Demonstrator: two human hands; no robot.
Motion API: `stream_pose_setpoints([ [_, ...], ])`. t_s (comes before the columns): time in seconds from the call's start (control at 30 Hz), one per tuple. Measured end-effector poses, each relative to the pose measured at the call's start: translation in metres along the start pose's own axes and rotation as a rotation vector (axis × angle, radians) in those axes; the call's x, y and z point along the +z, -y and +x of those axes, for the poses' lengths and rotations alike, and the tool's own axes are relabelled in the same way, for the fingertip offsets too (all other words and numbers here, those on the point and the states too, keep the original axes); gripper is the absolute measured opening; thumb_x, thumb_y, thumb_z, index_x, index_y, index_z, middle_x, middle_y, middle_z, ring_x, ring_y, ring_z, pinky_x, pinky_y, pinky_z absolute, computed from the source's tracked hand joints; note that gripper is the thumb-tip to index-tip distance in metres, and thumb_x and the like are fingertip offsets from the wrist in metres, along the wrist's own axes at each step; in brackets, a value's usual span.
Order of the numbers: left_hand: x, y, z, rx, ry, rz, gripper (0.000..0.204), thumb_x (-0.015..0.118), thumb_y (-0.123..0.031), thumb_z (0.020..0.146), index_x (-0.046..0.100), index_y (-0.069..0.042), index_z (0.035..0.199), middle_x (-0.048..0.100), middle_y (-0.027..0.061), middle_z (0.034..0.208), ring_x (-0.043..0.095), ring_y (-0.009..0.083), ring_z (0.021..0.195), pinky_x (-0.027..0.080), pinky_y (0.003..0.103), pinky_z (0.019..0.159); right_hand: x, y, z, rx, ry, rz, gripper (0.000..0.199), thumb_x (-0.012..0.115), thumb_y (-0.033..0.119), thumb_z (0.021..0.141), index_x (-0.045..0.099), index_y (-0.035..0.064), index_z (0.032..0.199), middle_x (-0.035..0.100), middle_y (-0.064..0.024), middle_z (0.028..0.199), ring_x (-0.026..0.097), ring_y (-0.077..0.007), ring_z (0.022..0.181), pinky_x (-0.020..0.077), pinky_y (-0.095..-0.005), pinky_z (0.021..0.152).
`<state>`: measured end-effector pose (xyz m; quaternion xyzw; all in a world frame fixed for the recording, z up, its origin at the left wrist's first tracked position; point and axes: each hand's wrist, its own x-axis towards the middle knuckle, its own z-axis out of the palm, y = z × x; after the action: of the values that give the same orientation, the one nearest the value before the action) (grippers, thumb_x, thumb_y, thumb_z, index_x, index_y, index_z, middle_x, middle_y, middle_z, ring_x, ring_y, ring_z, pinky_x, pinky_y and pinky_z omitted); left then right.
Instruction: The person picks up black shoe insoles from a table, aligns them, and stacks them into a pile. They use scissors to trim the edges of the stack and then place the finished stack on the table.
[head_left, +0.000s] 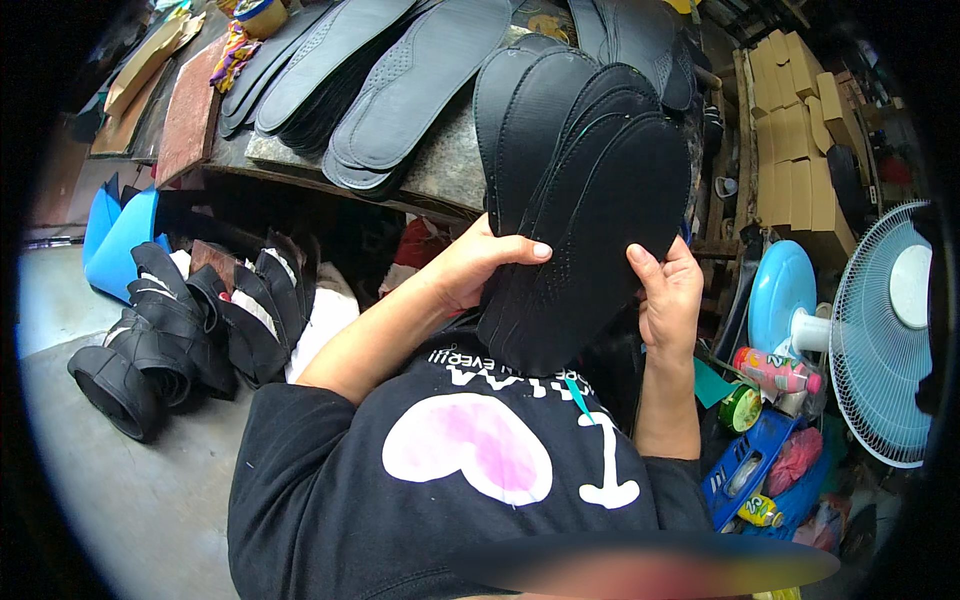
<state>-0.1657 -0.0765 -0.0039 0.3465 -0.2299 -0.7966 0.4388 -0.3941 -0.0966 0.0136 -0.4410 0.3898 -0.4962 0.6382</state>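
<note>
Fanned out in front of my chest is a bundle of black insoles (610, 190), with a dotted line along their edges and small holes near the middle. My left hand (487, 262) grips the bundle's left side, thumb on top and fingers hidden beneath. On the right edge, my right hand (668, 290) pinches the front insole between thumb and bent fingers. Just beyond, stacks of similar black insoles (425, 85) lie on the worktable (447, 165), the nearest stack overhanging its front edge.
Black strap-like pieces (165, 335) lie heaped on the floor at left, beside a blue sheet (120, 235). At right stand a fan (880, 330), a blue crate (745, 470) with bottles around it, and stacked cardboard boxes (790, 130). A reddish board (192, 110) lies at the table's left.
</note>
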Motion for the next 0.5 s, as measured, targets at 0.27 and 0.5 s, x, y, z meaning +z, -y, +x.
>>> stream_pose_setpoints([
  [0.27, 0.0031, 0.0044, 0.0045, 0.047, -0.039, -0.014, 0.064, 0.077, -0.01, 0.072, 0.051, 0.004, 0.129, 0.064, 0.0182, 0.115, 0.066, 0.0278, 0.102, 0.054, 0.042, 0.092, -0.0064, 0.0034, -0.0034, 0.095, -0.042, -0.033, 0.031, 0.068, 0.001, 0.088, 0.06, -0.0028, 0.118, 0.069, -0.0117, 0.107, 0.068, -0.0147, 0.091, 0.0545, -0.0273, 0.084],
  [0.5, 0.0041, 0.0037, 0.0024, 0.052, -0.054, -0.094, 0.055, 0.075, -0.009, 0.076, 0.055, 0.002, 0.126, 0.066, 0.015, 0.111, 0.067, 0.0243, 0.098, 0.055, 0.039, 0.09, -0.0073, -0.0004, -0.0027, 0.001, -0.027, 0.035, 0.032, 0.065, -0.002, 0.089, 0.06, -0.0023, 0.12, 0.068, -0.0124, 0.112, 0.066, -0.0157, 0.097, 0.0528, -0.0295, 0.089],
])
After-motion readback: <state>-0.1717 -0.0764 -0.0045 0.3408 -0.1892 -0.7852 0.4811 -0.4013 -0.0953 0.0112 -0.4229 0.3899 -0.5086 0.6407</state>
